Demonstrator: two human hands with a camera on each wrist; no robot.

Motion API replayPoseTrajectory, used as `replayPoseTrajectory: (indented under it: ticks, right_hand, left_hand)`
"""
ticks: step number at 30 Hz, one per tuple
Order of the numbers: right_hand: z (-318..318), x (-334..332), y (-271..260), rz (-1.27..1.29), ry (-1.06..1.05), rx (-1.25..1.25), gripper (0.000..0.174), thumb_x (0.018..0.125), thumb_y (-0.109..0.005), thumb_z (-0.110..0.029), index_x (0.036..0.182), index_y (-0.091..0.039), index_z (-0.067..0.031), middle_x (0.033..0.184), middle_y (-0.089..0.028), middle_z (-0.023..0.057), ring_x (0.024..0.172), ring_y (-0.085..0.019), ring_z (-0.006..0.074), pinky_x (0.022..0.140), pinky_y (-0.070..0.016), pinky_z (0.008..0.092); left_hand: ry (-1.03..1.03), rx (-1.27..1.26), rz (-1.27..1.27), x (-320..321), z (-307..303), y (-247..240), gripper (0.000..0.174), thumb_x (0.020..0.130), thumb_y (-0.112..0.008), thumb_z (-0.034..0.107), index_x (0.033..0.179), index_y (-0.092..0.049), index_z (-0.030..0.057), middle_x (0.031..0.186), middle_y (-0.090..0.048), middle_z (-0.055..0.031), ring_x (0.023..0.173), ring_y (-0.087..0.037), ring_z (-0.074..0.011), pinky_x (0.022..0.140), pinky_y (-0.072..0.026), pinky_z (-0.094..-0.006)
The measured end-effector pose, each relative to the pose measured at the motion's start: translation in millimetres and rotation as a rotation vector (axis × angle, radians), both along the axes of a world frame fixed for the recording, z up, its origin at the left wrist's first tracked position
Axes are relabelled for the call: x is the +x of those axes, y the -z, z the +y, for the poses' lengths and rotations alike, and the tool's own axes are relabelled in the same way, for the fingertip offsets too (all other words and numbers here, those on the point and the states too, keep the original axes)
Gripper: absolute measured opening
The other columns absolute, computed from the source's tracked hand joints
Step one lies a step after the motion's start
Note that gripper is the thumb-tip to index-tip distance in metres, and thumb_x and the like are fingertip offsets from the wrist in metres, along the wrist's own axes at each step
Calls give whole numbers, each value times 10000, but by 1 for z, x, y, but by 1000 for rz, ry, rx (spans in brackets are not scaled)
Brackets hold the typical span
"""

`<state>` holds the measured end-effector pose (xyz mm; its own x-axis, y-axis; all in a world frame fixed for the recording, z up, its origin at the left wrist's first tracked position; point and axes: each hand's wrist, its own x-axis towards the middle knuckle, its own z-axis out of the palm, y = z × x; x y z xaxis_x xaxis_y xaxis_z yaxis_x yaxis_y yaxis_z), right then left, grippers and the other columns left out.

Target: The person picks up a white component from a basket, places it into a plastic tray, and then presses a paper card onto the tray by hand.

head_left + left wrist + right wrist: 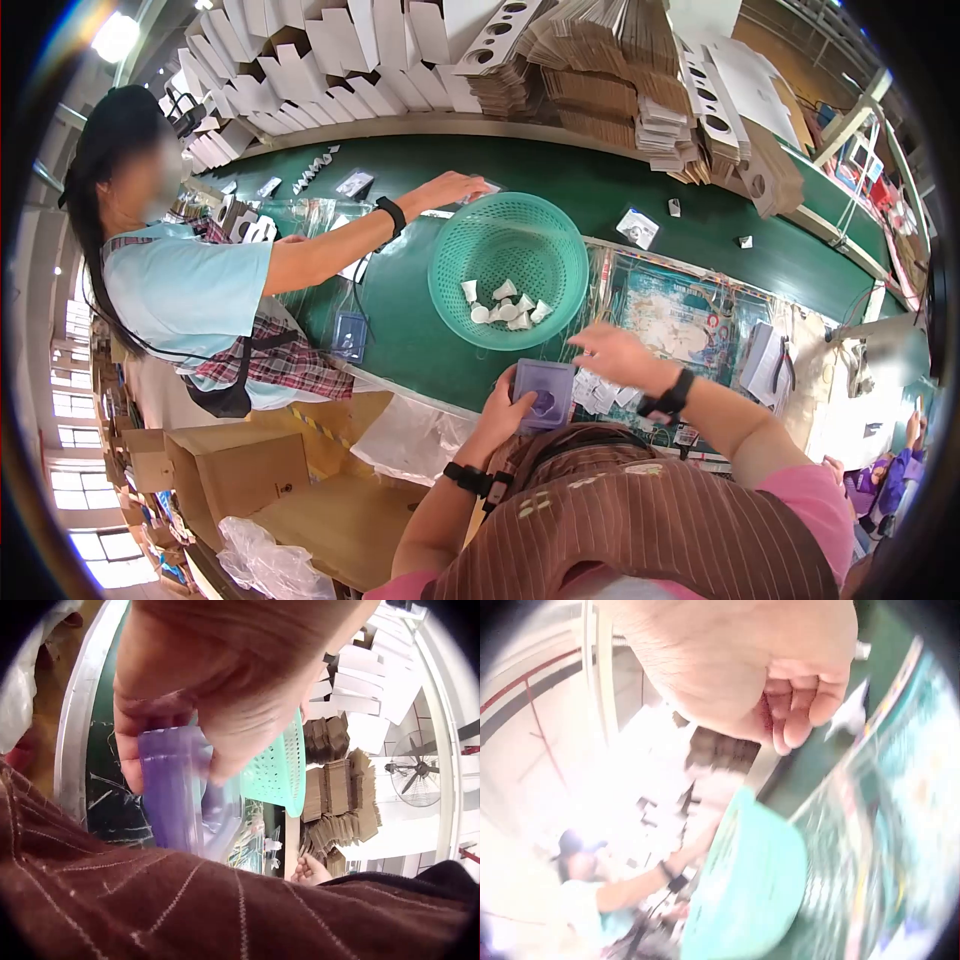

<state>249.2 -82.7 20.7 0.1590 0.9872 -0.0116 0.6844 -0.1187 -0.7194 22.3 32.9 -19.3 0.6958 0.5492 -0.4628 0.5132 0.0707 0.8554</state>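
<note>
My left hand [500, 412] grips a translucent purple plastic blister tray [548, 384] near the table's front edge. In the left wrist view, the thumb and fingers pinch one end of the tray [169, 784]. My right hand [618, 356] hovers to the right of the tray, just off the near right side of a green mesh basket [505, 235]. Nothing shows between its loosely bent fingers in the right wrist view. Several small white cup-shaped pieces [520, 318] lie in the bottom of the basket.
On the left, another person [180, 270] reaches an arm to the basket's far rim. White slips [597, 392] lie beside the tray; pliers [783, 368] lie farther right. Folded cardboard inserts [590, 95] are stacked on the back shelf. An open carton [235, 470] stands below left.
</note>
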Motion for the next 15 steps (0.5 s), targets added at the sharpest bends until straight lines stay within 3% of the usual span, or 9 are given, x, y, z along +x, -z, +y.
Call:
replayPoseTrajectory:
  ticks: [1, 3, 5, 9, 11, 14, 15]
  right_hand:
    - [4, -18, 12, -141, -21, 114, 260, 796, -598, -215, 994, -606, -46, 949, -594, 115, 941, -551, 287, 818, -455, 376]
    - [11, -38, 13, -201, -45, 110, 254, 787, -604, -215, 979, -601, -48, 903, -584, 101, 904, -551, 277, 788, -454, 374]
    - [15, -49, 8, -350, -85, 215, 227, 745, -611, -189, 938, -588, -71, 811, -551, 59, 822, -543, 235, 707, -443, 358]
    - [13, -63, -2, -521, -131, 234, 215, 707, -600, -156, 908, -585, -80, 843, -554, 61, 843, -539, 223, 719, -438, 334]
    - [14, -67, -7, -617, -156, 310, 213, 683, -587, -128, 891, -585, -82, 854, -548, 59, 850, -532, 218, 724, -429, 325]
    - [10, -79, -3, -528, -343, 291, 235, 686, -590, -125, 918, -593, -84, 879, -547, 54, 860, -524, 227, 745, -423, 332]
    - [12, -82, -3, -462, -283, 310, 251, 699, -603, -133, 945, -603, -86, 895, -550, 48, 867, -523, 232, 759, -422, 339]
  left_hand:
    - [5, 6, -4, 0, -2, 1, 626, 807, -631, 165, 1314, -317, -22, 1086, -571, -175, 941, -584, -215, 830, -452, -318]
    - [13, 112, 4, 1, -5, 3, 614, 818, -617, 153, 1323, -310, -16, 1066, -575, -161, 903, -585, -208, 803, -457, -309]
    - [-49, 27, -33, -5, -10, 0, 610, 820, -617, 149, 1323, -312, -13, 1057, -576, -157, 891, -582, -204, 793, -458, -304]
    - [-160, -42, -105, -12, -20, -8, 589, 824, -616, 130, 1317, -326, -11, 1048, -570, -153, 873, -571, -183, 777, -461, -286]
    - [-208, -6, -126, -19, -21, 21, 584, 822, -617, 122, 1313, -330, -13, 1050, -569, -155, 875, -570, -183, 775, -461, -288]
    - [-291, 6, -171, -21, -20, 19, 581, 822, -619, 126, 1309, -334, -15, 1060, -567, -162, 887, -573, -192, 785, -461, -301]
    - [-330, -15, -196, -21, -20, 13, 584, 823, -619, 137, 1309, -334, -15, 1067, -567, -168, 897, -577, -202, 797, -459, -313]
